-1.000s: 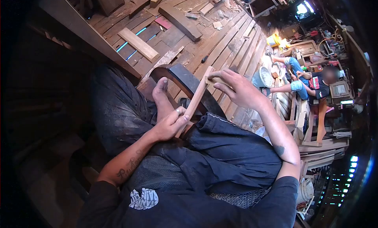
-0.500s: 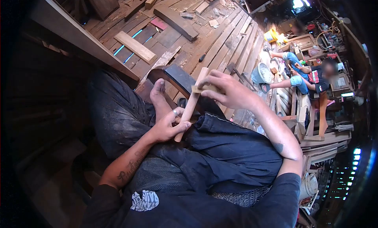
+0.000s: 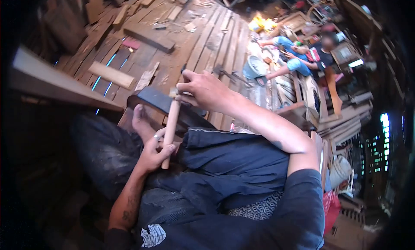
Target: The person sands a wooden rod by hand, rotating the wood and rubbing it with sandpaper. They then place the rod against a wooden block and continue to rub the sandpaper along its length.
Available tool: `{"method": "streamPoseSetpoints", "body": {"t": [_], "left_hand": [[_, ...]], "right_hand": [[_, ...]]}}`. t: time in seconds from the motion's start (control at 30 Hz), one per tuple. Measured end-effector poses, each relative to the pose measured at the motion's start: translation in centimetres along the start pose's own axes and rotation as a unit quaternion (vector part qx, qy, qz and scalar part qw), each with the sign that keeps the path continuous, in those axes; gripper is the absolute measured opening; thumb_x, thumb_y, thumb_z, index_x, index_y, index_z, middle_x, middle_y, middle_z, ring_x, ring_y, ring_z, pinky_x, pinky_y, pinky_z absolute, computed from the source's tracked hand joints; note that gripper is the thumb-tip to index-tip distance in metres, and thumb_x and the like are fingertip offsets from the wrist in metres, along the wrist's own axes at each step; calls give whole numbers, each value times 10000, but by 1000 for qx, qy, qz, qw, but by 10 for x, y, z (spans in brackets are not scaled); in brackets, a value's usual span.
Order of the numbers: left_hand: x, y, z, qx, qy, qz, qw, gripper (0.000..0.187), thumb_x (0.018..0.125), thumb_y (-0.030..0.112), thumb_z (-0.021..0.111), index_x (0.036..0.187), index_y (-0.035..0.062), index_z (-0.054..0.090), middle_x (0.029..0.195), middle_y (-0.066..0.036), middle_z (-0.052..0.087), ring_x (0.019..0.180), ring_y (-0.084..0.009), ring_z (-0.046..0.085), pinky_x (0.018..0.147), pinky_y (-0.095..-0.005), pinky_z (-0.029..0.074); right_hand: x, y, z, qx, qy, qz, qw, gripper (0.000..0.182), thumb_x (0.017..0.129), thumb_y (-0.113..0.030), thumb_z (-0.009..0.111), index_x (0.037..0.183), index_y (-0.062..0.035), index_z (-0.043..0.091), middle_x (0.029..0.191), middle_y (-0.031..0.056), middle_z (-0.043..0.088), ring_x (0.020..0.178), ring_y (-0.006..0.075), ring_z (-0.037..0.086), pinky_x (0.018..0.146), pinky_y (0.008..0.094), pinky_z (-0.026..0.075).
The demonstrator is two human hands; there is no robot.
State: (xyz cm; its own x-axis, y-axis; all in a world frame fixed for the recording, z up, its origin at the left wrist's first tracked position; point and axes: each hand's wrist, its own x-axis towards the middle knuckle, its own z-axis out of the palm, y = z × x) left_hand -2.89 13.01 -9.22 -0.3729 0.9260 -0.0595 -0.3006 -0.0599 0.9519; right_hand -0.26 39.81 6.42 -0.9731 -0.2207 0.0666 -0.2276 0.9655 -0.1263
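A wooden stick [image 3: 172,119] slants near the frame's centre, its lower part gripped by the left hand [image 3: 154,155]. At its upper end, the right hand [image 3: 203,89] pinches a small pale piece [image 3: 173,92]. A bare foot [image 3: 139,117] is just left; toward the upper right are a bucket [image 3: 255,68] and a seated person [image 3: 317,55].

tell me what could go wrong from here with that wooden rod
The right hand, holding a small pale piece at the far end of the wooden rod, might slip off the tip. The left hand grips only the lower part, so the rod could twist. If dropped, it might hit the bare foot nearby.
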Motion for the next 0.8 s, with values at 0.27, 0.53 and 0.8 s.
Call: {"method": "streamPoseSetpoints", "body": {"t": [0.27, 0.53, 0.8], "left_hand": [[-2, 3, 8, -63, 23, -8, 998, 626, 1015, 131, 670, 1547, -43, 390, 1074, -62, 698, 944, -115, 674, 861, -274, 541], [-4, 6, 6, -21, 22, -6, 1000, 599, 1019, 153, 675, 1521, -54, 421, 1045, -21, 668, 911, -88, 656, 801, -249, 533], [-4, 5, 6, -25, 25, -11, 999, 596, 1010, 153, 669, 1518, -49, 432, 1064, -6, 626, 911, -64, 617, 800, -224, 506]], "right_hand": [[-4, -33, 4, 175, -104, -39, 978, 214, 941, -280, 758, 967, -68, 747, 1029, 176, 596, 890, 388, 669, 786, 477, 541], [-4, -6, 2, 78, -24, -5, 997, 279, 938, -322, 744, 939, -43, 730, 1047, 183, 600, 911, 392, 667, 796, 499, 532], [4, -17, 20, 162, -66, -82, 981, 157, 930, -231, 734, 948, -76, 756, 911, 164, 605, 820, 405, 662, 739, 503, 540]]}}
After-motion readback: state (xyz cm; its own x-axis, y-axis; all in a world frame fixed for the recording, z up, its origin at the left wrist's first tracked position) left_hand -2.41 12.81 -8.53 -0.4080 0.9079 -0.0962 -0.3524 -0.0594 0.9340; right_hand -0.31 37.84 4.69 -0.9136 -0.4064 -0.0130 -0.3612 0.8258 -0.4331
